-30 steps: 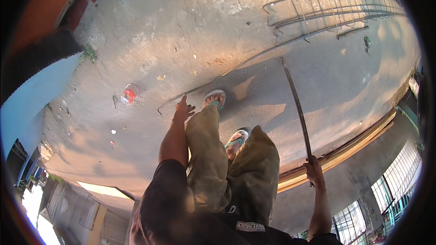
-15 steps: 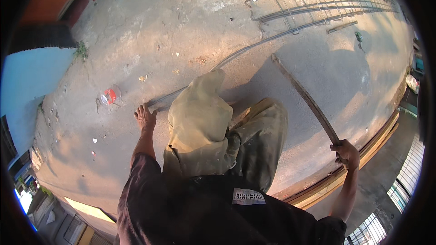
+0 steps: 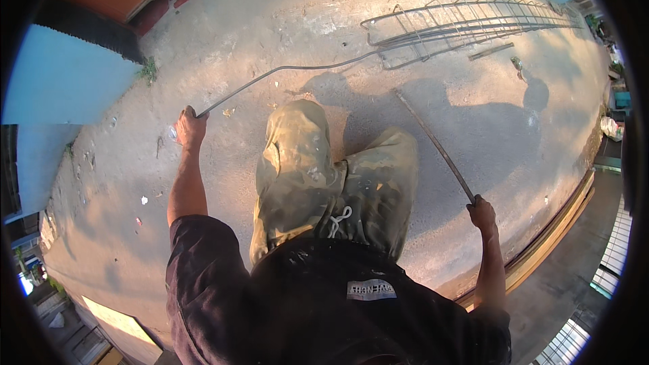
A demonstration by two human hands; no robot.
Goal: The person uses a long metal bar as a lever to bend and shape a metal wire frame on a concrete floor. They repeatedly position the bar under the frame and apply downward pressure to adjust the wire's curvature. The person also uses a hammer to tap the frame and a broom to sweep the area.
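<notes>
My left hand [image 3: 190,128] is closed around the end of a long steel reinforcing bar [image 3: 267,76]. Lifted off the ground at that end, the bar bends and runs right to a long cage of tied reinforcing steel [image 3: 422,39] lying far right. My right hand [image 3: 482,213] grips the near end of a straight, dark metal bar [image 3: 436,142]. Its far end points forward and left, over the concrete beyond my knees. Whether that tip touches the ground, I cannot tell. My bent knees [image 3: 301,142] are between the two hands.
A clear plastic container [image 3: 172,133] is partly hidden by my left hand. A short metal piece [image 3: 491,52] and a small greenish object [image 3: 518,66] lie near the cage. Long wooden boards [image 3: 551,230] run along the right edge. A blue wall [image 3: 67,74] stands left.
My left hand has risen forward and left from the ground, lifting the reinforcing bar's end. My right hand has shifted left and slightly forward with the metal bar. The view has shifted somewhat.
</notes>
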